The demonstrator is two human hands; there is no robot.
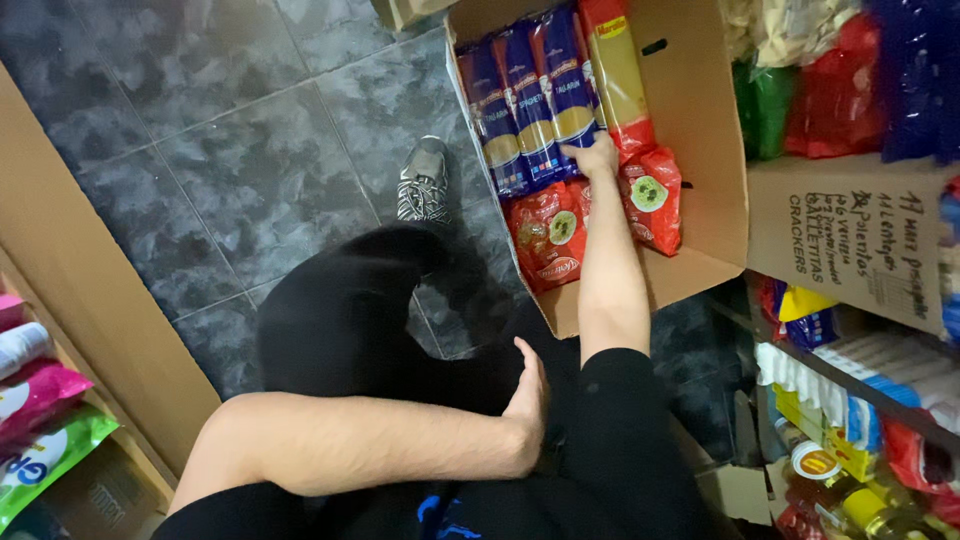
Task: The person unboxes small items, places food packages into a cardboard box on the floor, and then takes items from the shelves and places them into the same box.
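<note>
Cardboard box [700, 120], open-topped, standing on the grey tiled floor [220, 150]. Contents: three blue pasta packets [530, 95] side by side at the left wall, one yellow pasta packet [618, 70] just beside them, red bags [550, 235] below.

Right hand [598, 157]: arm stretched into the box, fingers laid on the lower end of the rightmost blue packet (whether they have closed around it cannot be told; the fingertips are hidden).

Left hand [528, 405]: flat and open, holding nothing, resting against the person's black-clad right leg.

Surroundings: grey shoe [424, 182] beside the box; shelf [860, 385] of packaged goods at right; pink and green packets [40, 430] at lower left.
</note>
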